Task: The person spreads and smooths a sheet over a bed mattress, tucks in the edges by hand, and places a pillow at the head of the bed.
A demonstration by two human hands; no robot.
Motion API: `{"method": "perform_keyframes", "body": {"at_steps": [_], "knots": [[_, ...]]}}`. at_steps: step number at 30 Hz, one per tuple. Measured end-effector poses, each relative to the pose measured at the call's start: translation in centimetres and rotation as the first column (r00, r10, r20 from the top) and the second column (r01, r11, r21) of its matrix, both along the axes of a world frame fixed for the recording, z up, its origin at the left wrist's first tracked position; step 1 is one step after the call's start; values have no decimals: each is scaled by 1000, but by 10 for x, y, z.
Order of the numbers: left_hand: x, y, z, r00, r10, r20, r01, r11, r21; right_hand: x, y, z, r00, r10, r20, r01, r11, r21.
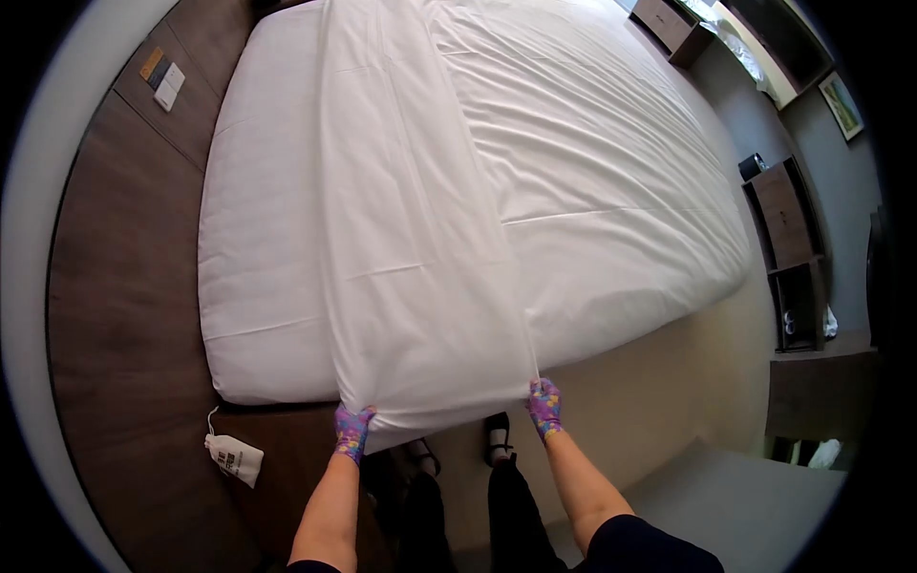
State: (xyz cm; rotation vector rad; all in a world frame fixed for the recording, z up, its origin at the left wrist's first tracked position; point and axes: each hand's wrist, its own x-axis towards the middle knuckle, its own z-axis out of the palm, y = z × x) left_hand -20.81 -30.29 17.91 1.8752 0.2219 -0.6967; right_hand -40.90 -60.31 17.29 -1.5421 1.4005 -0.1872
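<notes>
A white bed sheet [621, 191] covers much of the bed, with many creases toward the foot end. Its upper part is folded back into a broad flat band [411, 210] running across the mattress. My left hand [353, 428], in a purple patterned glove, grips the band's near edge on the headboard side. At the other corner of that edge, my right hand [544, 408] in a matching glove has its fingers closed on the cloth. The fabric between both hands hangs slightly over the bedside. Bare of the band, the white mattress cover [267, 248] shows at the left.
A brown headboard [124, 277] rises on the left with a switch panel [169, 86]. Beside the bed, a dark nightstand [272, 516] has a small white drawstring pouch [235, 460]. Wooden cabinets [785, 215] line the right wall. My feet stand on the beige floor [650, 401].
</notes>
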Motion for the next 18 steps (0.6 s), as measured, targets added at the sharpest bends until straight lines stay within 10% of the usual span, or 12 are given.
{"method": "perform_keyframes", "body": {"at_steps": [8, 11, 13, 18], "knots": [[-14, 10, -24, 969, 208, -136, -180, 964, 198, -28, 3, -26, 997, 59, 50, -70, 967, 245], [-19, 2, -24, 991, 133, -26, -104, 869, 484, -46, -3, -60, 948, 226, -226, -277, 933, -229], [-25, -4, -17, 990, 140, 8, -128, 884, 449, -36, -15, -53, 875, 353, -331, -314, 935, 166], [-37, 12, -18, 999, 53, -6, -48, 946, 321, -55, -18, -54, 930, 209, -301, -125, 954, 274]]}}
